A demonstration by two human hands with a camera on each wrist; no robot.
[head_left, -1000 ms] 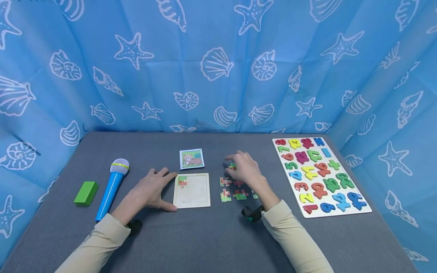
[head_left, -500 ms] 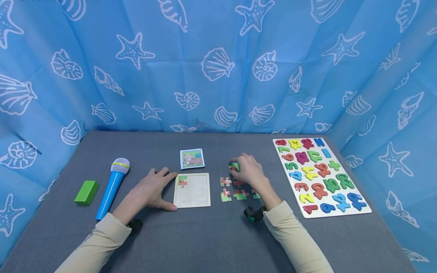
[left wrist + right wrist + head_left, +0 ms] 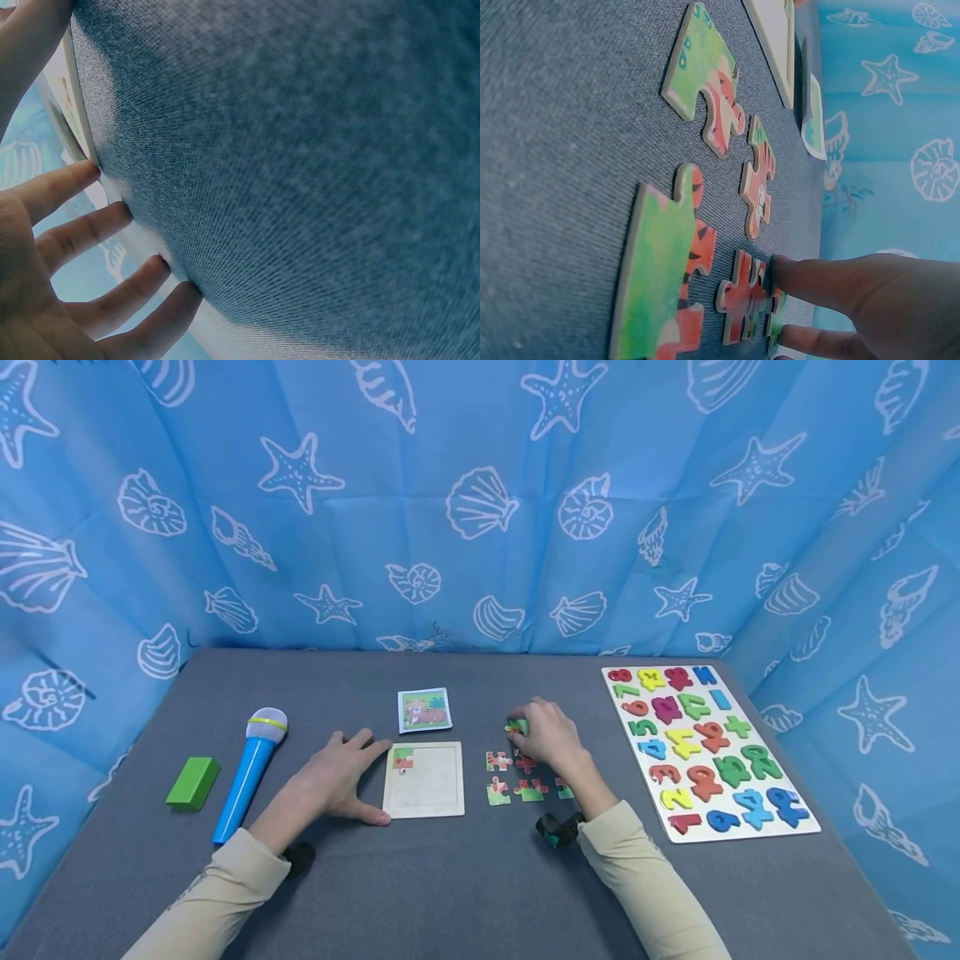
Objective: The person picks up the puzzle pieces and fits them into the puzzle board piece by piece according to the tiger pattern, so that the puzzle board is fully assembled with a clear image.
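My left hand (image 3: 347,777) rests at the left side of a square wooden puzzle tray (image 3: 442,793), its index fingertip at the upper corner and thumb at the lower one. Inside the tray's upper left corner lies one puzzle piece (image 3: 402,757). To the right, my right hand (image 3: 546,733) pinches a green-and-orange puzzle piece (image 3: 777,311) between thumb and finger, close over the table. Several loose pieces lie below that hand, among them a corner piece (image 3: 497,791), a green-edged piece (image 3: 532,790) and a striped orange piece (image 3: 759,180).
A picture card (image 3: 424,710) of an animal lies behind the tray. On the left are a blue toy microphone (image 3: 247,785) and a green block (image 3: 192,783). A board of colourful numbers and letters (image 3: 678,835) lies at right. Behind hangs a blue shell-patterned curtain (image 3: 480,560).
My right hand has shifted slightly right and down, its fingers closing on the rear puzzle piece, which now shows more. The left hand has stayed at the tray.
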